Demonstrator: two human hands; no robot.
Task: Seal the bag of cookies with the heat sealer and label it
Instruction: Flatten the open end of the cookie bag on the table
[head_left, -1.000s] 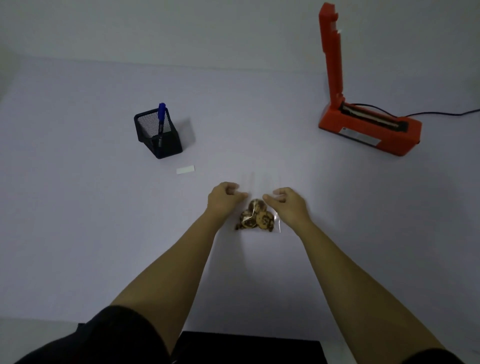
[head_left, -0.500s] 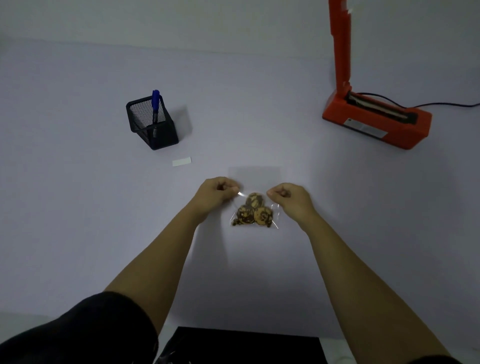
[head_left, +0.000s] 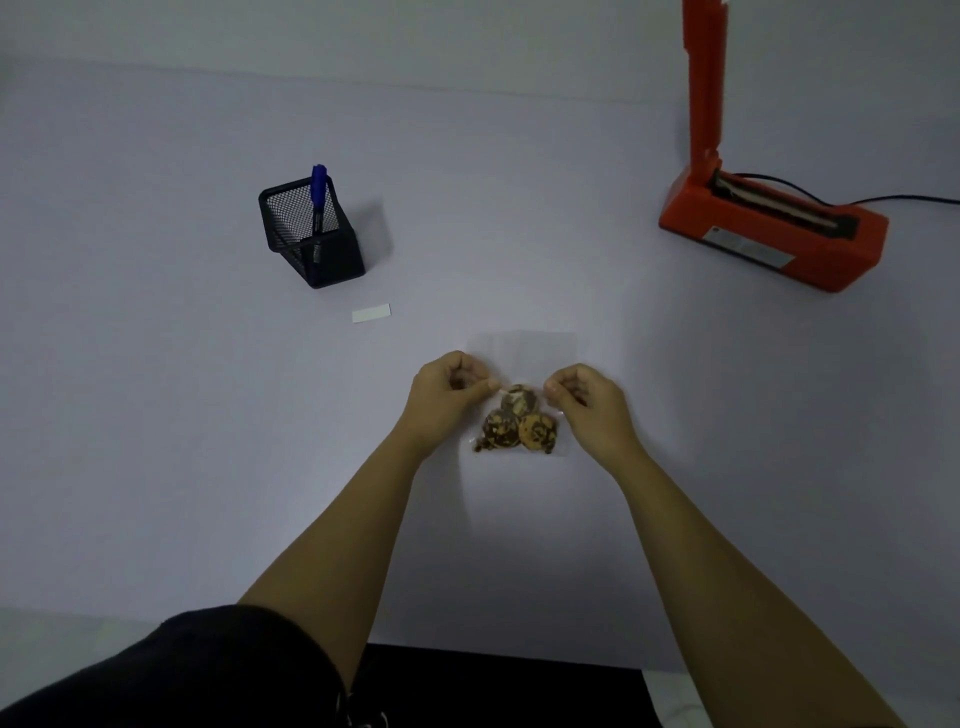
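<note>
While the left hand (head_left: 449, 395) and the right hand (head_left: 587, 400) each pinch one side edge of the bag (head_left: 524, 353), it is well apart from the heat sealer (head_left: 774, 234), to its near left, with the right hand nearer.

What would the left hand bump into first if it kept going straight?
The left hand pinches the bag; its clear top lies just ahead. Beyond that the way looks free, though depth is unclear.
</note>
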